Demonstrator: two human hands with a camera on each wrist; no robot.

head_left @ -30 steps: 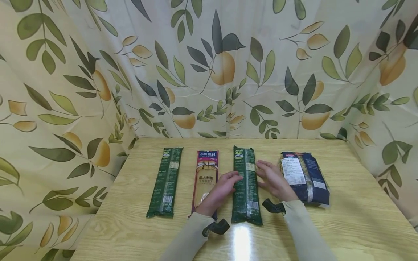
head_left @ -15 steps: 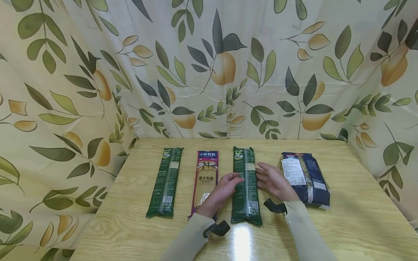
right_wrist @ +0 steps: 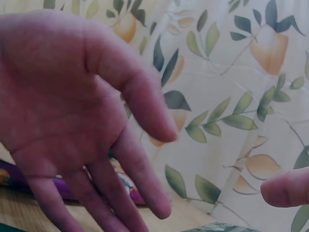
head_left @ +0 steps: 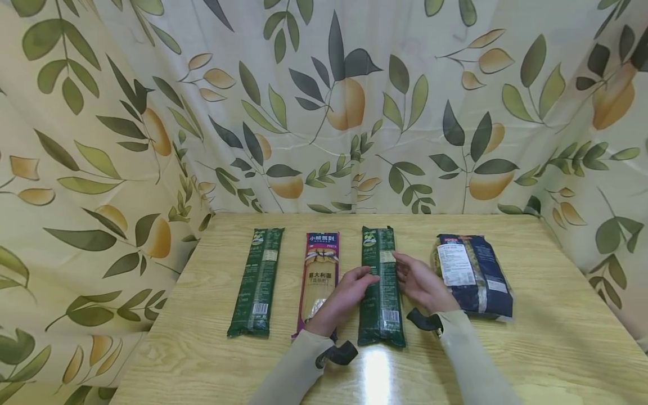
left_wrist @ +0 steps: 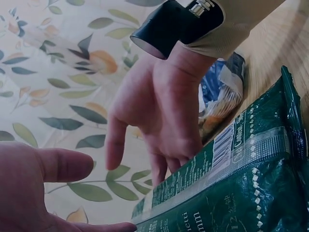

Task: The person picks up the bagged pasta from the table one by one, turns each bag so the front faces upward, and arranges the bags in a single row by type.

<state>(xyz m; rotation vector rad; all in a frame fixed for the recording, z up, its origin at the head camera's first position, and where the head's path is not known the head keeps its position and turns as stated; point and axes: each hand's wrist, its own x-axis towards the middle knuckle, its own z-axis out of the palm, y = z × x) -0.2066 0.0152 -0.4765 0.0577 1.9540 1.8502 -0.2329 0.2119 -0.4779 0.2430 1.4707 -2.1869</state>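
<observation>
A long green spaghetti pack [head_left: 382, 304] lies flat on the table between my two hands. My left hand [head_left: 349, 292] is at its left side, fingers extended, with the thumb overlapping the wrapper in the head view. On the opposite side my right hand [head_left: 422, 281] faces it, fingers loosely extended along the edge. In the left wrist view the right hand [left_wrist: 159, 106] reaches down beside the green wrapper [left_wrist: 231, 179]. The right wrist view shows the left hand's [right_wrist: 63, 96] palm and spread fingers. Neither hand grips anything.
Left of the hands lie a purple-edged pasta pack [head_left: 320, 270], partly under the left forearm, and another green spaghetti pack [head_left: 257, 281]. A navy pasta bag [head_left: 476, 275] lies right of the right hand. A leaf-patterned curtain [head_left: 349, 169] borders the wooden table [head_left: 187, 360].
My right hand has shifted slightly left, bringing its fingertips closer to the green pack. The left hand stays almost where it was, and the packs have hardly moved.
</observation>
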